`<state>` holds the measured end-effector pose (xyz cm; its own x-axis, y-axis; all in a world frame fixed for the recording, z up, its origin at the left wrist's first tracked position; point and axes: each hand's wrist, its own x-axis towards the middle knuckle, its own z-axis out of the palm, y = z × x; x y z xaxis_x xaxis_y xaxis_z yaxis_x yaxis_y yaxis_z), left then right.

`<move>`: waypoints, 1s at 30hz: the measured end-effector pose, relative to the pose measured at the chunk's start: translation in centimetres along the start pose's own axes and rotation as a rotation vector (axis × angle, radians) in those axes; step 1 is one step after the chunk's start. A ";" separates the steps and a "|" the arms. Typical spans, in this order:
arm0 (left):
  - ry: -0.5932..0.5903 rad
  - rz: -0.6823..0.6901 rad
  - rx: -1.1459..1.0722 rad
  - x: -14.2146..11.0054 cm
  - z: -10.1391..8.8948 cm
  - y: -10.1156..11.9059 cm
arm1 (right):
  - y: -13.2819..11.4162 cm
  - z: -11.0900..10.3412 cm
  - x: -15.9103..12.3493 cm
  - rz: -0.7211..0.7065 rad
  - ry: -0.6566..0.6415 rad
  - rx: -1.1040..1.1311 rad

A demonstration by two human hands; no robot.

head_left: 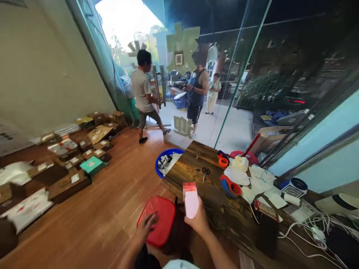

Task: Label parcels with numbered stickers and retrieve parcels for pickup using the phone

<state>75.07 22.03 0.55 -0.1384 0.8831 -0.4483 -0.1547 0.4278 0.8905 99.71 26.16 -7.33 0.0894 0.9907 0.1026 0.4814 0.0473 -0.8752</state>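
Over the red stool (165, 211), left hand (147, 226) half open; by the table (190, 160), right hand (199, 219) round a phone (191, 206).

**Head Camera: Position and Facing**

Single view, taken from the wearer's head, facing forward and down. Left hand (149, 224) and right hand (199, 218) register close, low in frame; wooden table (224, 207) near, at right; glass wall (224, 48) farther ahead.

Parcels (74, 178) left; scissors (205, 174) on table (193, 164); basin (159, 169) between.
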 end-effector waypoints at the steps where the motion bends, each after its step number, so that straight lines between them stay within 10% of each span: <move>1: -0.041 0.022 -0.050 0.3 0.0 0.1 | -2.9 1.2 -0.1 -0.062 -0.049 0.030; 7: -0.025 0.263 -0.261 2.8 -1.3 5.8 | -16.0 6.8 -1.4 -0.204 -0.224 0.005; 17: 0.098 0.206 -0.270 4.6 -15.5 9.4 | -24.2 19.4 -2.9 -0.198 -0.286 -0.113; 23: -0.408 0.110 -0.592 2.6 -23.6 8.6 | -28.8 25.4 -3.3 -0.141 -0.325 0.018; 30: -0.581 0.095 -0.580 2.4 -32.8 9.1 | -33.3 30.8 -2.7 0.054 -0.649 0.744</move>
<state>41.26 21.74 5.00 0.3266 0.9376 -0.1196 -0.6706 0.3190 0.6697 56.57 25.83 6.96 -0.5072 0.8613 -0.0303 -0.2003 -0.1520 -0.9679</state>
